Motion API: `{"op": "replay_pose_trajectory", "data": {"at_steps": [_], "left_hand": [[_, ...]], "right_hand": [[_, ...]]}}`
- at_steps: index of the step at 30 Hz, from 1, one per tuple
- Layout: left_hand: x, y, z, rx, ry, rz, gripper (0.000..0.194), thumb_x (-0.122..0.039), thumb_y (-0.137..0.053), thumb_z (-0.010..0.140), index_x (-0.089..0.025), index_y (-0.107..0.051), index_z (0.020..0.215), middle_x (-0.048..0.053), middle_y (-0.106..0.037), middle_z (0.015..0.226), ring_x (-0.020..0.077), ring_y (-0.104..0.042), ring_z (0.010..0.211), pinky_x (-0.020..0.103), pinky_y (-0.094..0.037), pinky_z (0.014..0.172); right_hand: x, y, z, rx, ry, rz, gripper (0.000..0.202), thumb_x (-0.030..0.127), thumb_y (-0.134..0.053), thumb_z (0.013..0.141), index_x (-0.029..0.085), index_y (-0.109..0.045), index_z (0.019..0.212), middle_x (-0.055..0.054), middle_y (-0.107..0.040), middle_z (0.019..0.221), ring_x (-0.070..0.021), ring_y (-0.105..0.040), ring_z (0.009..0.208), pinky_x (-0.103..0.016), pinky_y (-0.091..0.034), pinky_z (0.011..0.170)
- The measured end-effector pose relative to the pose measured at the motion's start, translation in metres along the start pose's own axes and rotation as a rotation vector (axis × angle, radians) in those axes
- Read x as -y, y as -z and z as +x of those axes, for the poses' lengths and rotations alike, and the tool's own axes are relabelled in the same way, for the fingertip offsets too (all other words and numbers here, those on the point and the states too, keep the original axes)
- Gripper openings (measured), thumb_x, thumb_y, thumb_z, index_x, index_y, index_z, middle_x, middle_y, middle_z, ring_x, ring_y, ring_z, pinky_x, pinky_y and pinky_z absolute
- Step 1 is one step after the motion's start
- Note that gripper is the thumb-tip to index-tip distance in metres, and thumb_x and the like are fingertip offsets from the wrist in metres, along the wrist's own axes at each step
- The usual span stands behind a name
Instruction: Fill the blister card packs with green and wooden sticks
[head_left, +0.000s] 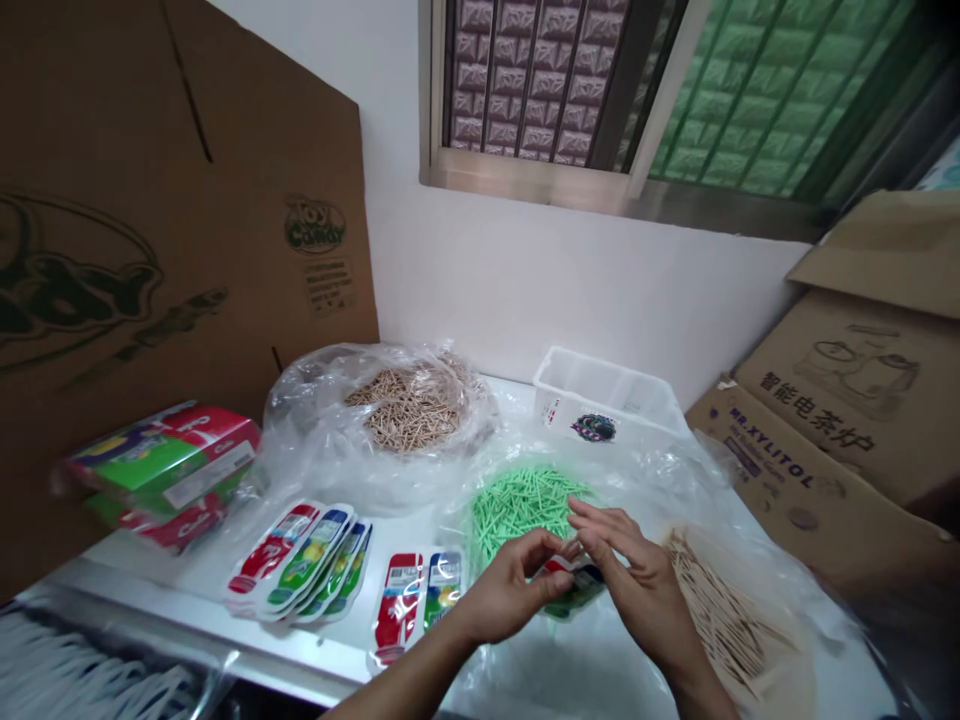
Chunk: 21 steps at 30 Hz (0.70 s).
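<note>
In front of me, my left hand (510, 590) pinches a small red-and-green plastic pack (576, 588) between thumb and fingers. Against the pack's far right edge, my right hand (637, 575) closes thumb and fingers, and its fingers partly cover the pack. The pack is tilted, and much of its face is hidden. Just behind both hands lies a heap of light green sticks (521, 505) on clear plastic. Left of my left hand rest a red-and-green flat pack (401, 600) and a fanned stack of similar packs (311, 560).
At the back, a clear bag (300, 400) holds brown sticks (409, 410). A white plastic bin (607, 390) stands by the wall. Pale wooden sticks (720, 620) lie at right. Colourful boxes (176, 465) sit at left. Cardboard boxes (825, 420) flank the table.
</note>
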<state>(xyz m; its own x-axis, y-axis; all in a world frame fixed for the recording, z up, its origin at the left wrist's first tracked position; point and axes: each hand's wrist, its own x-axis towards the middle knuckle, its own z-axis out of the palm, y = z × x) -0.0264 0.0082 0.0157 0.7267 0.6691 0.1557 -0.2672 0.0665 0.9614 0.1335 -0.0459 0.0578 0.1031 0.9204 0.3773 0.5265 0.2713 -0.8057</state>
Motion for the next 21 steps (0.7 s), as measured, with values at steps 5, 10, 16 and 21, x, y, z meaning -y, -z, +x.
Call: {"op": "replay_pose_trajectory", "data": {"at_steps": [5,10,16,21], "left_hand": [[-0.01,0.007,-0.003,-0.078,0.041,-0.013,0.032,-0.041,-0.065,0.076,-0.013,-0.059,0.091,0.004,-0.059,0.087,0.0143,-0.051,0.08,0.024,-0.037,0.073],[-0.019,0.024,-0.01,-0.162,0.061,-0.033,0.038,-0.047,-0.06,0.077,-0.014,-0.058,0.097,0.004,-0.06,0.087,0.0148,-0.053,0.077,0.025,-0.039,0.071],[-0.026,0.039,-0.022,-0.17,0.0,0.02,0.045,-0.049,-0.061,0.076,-0.014,-0.057,0.103,0.007,-0.062,0.093,0.0185,-0.057,0.082,0.028,-0.043,0.073],[-0.032,0.043,-0.03,-0.136,-0.06,0.037,0.069,-0.041,-0.075,0.063,-0.019,-0.047,0.123,0.011,-0.06,0.113,0.025,-0.056,0.101,0.034,-0.044,0.084]], "right_hand": [[0.002,0.021,0.001,-0.377,-0.095,0.201,0.022,0.039,-0.047,0.088,0.024,-0.062,0.093,-0.005,-0.066,0.093,-0.0182,-0.06,0.09,-0.034,-0.045,0.083],[-0.015,0.016,-0.005,-0.129,-0.259,0.235,0.028,0.045,-0.051,0.085,0.022,-0.056,0.101,0.006,-0.045,0.056,-0.0098,-0.044,0.049,-0.02,-0.036,0.046],[-0.02,-0.008,-0.009,0.08,-0.165,0.12,0.026,0.042,-0.054,0.083,0.019,-0.067,0.081,-0.001,-0.059,0.072,-0.0158,-0.054,0.071,-0.022,-0.043,0.062],[-0.009,-0.017,-0.006,-0.083,-0.082,0.085,0.023,0.039,-0.053,0.084,0.02,-0.065,0.079,-0.001,-0.056,0.068,-0.0156,-0.052,0.066,-0.023,-0.042,0.062]]}}
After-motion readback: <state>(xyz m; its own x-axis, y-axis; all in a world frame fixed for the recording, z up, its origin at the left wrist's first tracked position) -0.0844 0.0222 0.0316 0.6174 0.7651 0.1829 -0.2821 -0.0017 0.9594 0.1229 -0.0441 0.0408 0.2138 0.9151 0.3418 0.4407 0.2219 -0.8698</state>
